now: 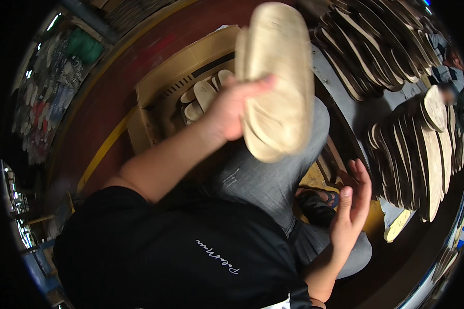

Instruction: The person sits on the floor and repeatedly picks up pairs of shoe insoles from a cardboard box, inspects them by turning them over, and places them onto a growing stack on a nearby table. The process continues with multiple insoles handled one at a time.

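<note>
My left hand (235, 105) grips a few beige shoe insoles (281, 77), stacked together and held up in front of me, thumb across the top one. They are blurred by motion, so I cannot count them. My right hand (351, 213) is raised over my right knee with its fingers apart, holding nothing. Beyond my left forearm is an open cardboard box (178, 67) with several pale insoles (204, 94) inside. The held insoles hide part of the box.
To the right, a grey table (335, 69) bears tall leaning stacks of insoles (410, 154), with more stacks (376, 41) farther off. A lone insole (397, 225) lies near the table's close edge. Another person (448, 72) is at the far right. Heaped footwear parts (46, 103) lie far left.
</note>
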The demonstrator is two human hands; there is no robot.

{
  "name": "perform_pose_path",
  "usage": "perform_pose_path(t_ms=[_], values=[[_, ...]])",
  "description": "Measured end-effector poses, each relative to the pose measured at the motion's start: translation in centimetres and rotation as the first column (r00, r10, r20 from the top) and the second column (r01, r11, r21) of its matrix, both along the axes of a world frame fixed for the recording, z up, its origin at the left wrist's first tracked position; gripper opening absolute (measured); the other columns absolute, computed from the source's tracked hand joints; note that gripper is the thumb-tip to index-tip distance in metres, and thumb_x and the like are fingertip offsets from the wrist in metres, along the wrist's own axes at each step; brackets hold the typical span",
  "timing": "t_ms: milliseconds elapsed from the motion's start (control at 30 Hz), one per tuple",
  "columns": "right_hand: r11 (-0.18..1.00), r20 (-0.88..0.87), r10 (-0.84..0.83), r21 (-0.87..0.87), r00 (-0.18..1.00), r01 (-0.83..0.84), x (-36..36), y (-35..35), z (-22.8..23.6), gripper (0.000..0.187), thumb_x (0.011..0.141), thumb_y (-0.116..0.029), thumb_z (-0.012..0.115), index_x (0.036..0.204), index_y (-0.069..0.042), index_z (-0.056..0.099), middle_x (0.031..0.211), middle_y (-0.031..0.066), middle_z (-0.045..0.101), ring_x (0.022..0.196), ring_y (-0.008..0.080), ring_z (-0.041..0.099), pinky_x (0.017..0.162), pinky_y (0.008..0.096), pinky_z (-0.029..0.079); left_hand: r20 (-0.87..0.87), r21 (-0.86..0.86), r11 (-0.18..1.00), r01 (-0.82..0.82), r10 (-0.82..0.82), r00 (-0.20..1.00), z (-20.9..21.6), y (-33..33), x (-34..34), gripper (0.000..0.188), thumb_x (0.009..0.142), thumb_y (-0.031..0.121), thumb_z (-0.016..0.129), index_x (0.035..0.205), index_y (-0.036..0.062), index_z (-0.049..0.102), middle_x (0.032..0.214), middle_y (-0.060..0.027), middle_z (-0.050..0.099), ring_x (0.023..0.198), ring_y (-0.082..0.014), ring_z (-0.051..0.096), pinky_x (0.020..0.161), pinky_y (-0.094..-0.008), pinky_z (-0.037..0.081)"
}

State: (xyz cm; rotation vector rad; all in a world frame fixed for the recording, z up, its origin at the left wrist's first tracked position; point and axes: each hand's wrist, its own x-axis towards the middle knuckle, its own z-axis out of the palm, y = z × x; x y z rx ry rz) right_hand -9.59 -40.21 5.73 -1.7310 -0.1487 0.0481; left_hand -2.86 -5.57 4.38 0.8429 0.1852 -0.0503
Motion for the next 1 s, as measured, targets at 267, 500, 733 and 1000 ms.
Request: perform_pose_path(t_ms=[267, 500, 733, 1000], values=[[0.998, -0.145, -0.045, -0.051, 0.988, 0.038, 2.3, -5.2, -3.8, 0.044, 0.125, -0.022, 0.066, 0.161, 0.004, 0.065, 0.155, 0.0148, 0.072, 0.134, 0.0222, 0.071, 0.117, 0.0384, 0.057, -0.177, 0.637, 0.572, -0.516, 0.761, 0.625, -20.5, 21.6, -7.3, 0.042, 0.111, 0.004, 0.081, 0.149, -0.0028, 0.065, 0.149, -0.0186, 0.078, 0.131, -0.0311, 0.078, 0.118, -0.0501, 0.063], [0.953, -0.192, 0.045, -0.285, 0.980, -0.099, 2.3, -3.9, -3.5, 0.042, 0.121, -0.020, 0.075, 0.153, 0.005, 0.069, 0.134, 0.0110, 0.078, 0.110, 0.0158, 0.074, 0.102, 0.0341, 0.061, -0.620, 0.216, 0.844, -0.492, 0.507, 0.598, -36.3, 25.4, -10.5, 0.048, 0.115, 0.005, 0.075, 0.160, -0.0023, 0.061, 0.152, -0.0234, 0.074, 0.135, -0.0404, 0.076, 0.114, -0.0598, 0.064], [0.863, -0.147, 0.021, -0.497, 0.989, -0.092, 0.9, -2.6, -2.7, 0.044, 0.112, -0.015, 0.081, 0.149, 0.006, 0.072, 0.131, 0.0213, 0.082, 0.114, 0.0303, 0.082, 0.101, 0.0435, 0.065, -0.561, 0.457, 0.857, -0.236, 0.484, 0.672, -35.6, 23.1, -9.1, 0.061, 0.116, 0.024, 0.078, 0.168, 0.0000, 0.056, 0.159, -0.0209, 0.072, 0.140, -0.0375, 0.073, 0.117, -0.0605, 0.062], [0.742, 0.178, 0.067, -0.667, 0.982, 0.070, 3.4, -5.8, 4.0, 0.034, 0.106, -0.016, 0.088, 0.135, 0.000, 0.081, 0.124, 0.0184, 0.086, 0.111, 0.0341, 0.085, 0.101, 0.0430, 0.065, -0.779, 0.318, 0.937, -0.145, 0.345, 0.523, -34.5, 24.1, -10.7, 0.079, 0.113, 0.059, 0.072, 0.175, 0.0135, 0.057, 0.175, -0.0132, 0.063, 0.160, -0.0323, 0.058, 0.124, -0.0580, 0.049]])
